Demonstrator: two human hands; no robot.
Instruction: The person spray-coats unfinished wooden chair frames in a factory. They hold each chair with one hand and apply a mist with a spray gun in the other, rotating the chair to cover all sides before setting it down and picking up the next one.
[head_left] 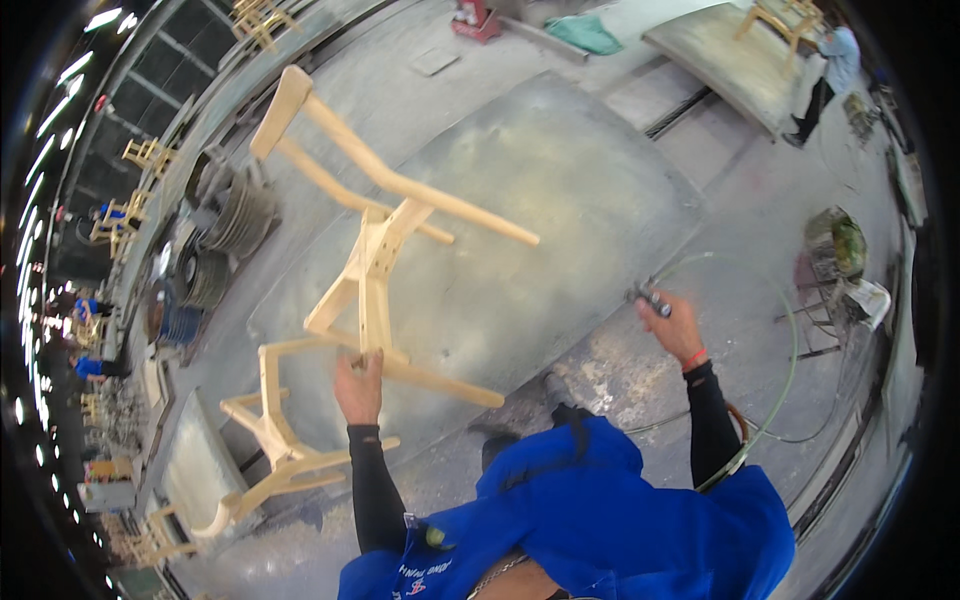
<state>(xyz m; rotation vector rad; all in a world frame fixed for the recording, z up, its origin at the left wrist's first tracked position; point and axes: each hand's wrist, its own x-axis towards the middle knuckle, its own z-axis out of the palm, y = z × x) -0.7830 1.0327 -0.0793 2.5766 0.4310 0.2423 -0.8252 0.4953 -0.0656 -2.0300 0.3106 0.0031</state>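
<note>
My left hand [358,390] grips a rail of a pale wooden chair frame [385,240] that has no seat. The frame lies tipped over on a large grey metal-topped table [600,150], with its curved backrest toward the far left. In my right hand [676,328] is a small dark spray gun [654,300], held off the table's right edge and apart from the chair frame. A pale green hose [794,350] loops from near the gun and down past my right forearm. Beside my left hand, further left, stands a second wooden chair frame [278,445].
Round metal drums [240,215] stand at the left. A bundle on a stand [838,245] is at the right, near hoses on the floor. Another person [838,62] works by a far right table [710,45] with a chair. More chairs line the left.
</note>
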